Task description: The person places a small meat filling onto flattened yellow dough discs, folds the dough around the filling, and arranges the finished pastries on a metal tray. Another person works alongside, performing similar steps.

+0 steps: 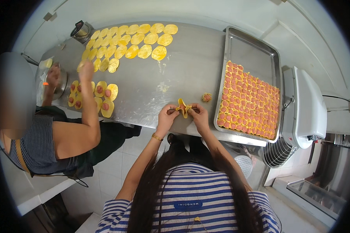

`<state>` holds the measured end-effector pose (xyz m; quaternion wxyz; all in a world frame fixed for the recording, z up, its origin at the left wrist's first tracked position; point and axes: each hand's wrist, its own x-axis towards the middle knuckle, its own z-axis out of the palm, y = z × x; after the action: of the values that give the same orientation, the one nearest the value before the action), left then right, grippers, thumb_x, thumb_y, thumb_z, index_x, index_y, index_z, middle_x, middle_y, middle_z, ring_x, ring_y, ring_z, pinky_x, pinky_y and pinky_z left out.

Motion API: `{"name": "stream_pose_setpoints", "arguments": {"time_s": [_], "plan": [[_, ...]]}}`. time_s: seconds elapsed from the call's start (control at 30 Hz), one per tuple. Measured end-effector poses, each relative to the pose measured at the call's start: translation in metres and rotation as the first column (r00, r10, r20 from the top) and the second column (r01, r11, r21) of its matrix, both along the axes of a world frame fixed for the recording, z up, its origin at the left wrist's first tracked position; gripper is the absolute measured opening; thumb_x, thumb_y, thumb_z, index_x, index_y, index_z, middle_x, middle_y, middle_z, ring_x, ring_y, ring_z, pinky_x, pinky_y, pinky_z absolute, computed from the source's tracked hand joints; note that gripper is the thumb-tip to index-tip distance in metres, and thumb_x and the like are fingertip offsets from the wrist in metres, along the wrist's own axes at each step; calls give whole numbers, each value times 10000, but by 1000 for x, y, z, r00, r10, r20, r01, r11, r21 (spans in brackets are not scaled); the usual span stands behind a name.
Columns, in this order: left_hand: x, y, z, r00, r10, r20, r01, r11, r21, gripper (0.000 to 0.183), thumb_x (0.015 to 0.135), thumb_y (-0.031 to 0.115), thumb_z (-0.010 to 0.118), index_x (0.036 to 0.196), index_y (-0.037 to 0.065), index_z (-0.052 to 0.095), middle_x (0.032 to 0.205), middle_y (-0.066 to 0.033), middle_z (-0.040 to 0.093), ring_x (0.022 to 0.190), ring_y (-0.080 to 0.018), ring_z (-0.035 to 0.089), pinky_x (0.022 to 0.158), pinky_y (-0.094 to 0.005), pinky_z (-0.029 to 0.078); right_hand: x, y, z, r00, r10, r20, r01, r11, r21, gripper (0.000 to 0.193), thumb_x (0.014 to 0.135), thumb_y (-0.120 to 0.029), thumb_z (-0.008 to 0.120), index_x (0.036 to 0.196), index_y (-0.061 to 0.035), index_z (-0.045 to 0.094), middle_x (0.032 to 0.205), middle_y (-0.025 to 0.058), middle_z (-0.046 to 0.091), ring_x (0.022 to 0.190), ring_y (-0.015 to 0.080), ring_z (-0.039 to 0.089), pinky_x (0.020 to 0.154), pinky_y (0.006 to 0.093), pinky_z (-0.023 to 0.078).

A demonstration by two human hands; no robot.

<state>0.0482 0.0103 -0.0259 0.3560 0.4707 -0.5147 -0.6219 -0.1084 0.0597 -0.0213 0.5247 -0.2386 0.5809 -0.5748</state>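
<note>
Over the near edge of the steel table, both my hands pinch a yellow dumpling wrapper (182,108) with pinkish filling between its folded sides. My left hand (167,115) grips its left side, fingers pressed together. On the opposite side, the fingertips of my right hand (199,116) close on the pleated edge. A finished open-topped dumpling (206,97) sits on the table just beyond my right hand. To the right, a large metal tray (252,46) holds tight rows of similar dumplings (249,103), its far part bare.
At left, a co-worker's hand (86,70) reaches over wrappers topped with filling (108,93). Rows of flat yellow wrappers (145,51) lie along the table's (190,58) far left. A metal bowl (61,87) stands by the co-worker. A white mixer (307,105) stands beyond the tray.
</note>
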Motion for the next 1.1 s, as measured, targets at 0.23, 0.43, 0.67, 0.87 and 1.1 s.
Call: {"name": "stream_pose_setpoints", "arguments": {"time_s": [0.23,0.43,0.67,0.87,1.1], "plan": [[-7,10,22,989,50,-140,-47,999,25,128,818,-51,617,926,-2,568,912,-42,607,894,-119,613,793,-248,498,3,7,17,996,88,32,-86,994,-64,239,823,-1,645,1060,12,619,965,62,660,873,129,618,793,248,483],[-1,4,18,994,-49,-102,56,996,68,215,794,-64,630,998,-12,588,1002,-80,622,968,-141,607,831,-260,504,-17,-1,5,917,213,-338,-182,976,121,279,767,9,659,1045,6,637,918,68,675,867,144,633,755,255,493],[-8,3,9,945,-60,323,210,866,-454,255,689,-41,723,908,-1,598,991,-73,664,897,-200,646,783,-294,530,-23,4,9,793,247,-557,-301,954,-6,353,704,42,640,1055,4,626,1014,142,650,881,241,663,782,333,526],[-16,10,27,970,-125,211,147,984,-97,259,689,0,753,901,12,603,952,-108,673,813,-226,672,732,-305,534,-30,-2,22,593,308,-744,-399,915,61,317,672,67,606,984,13,620,945,160,629,823,342,634,745,366,517],[-17,6,28,897,-150,417,285,915,-284,292,719,25,742,987,-3,626,873,-117,682,771,-198,681,693,-297,538,-29,-3,32,521,189,-832,-411,910,-50,298,688,61,571,968,-28,621,920,154,603,875,378,594,735,424,485]]}}
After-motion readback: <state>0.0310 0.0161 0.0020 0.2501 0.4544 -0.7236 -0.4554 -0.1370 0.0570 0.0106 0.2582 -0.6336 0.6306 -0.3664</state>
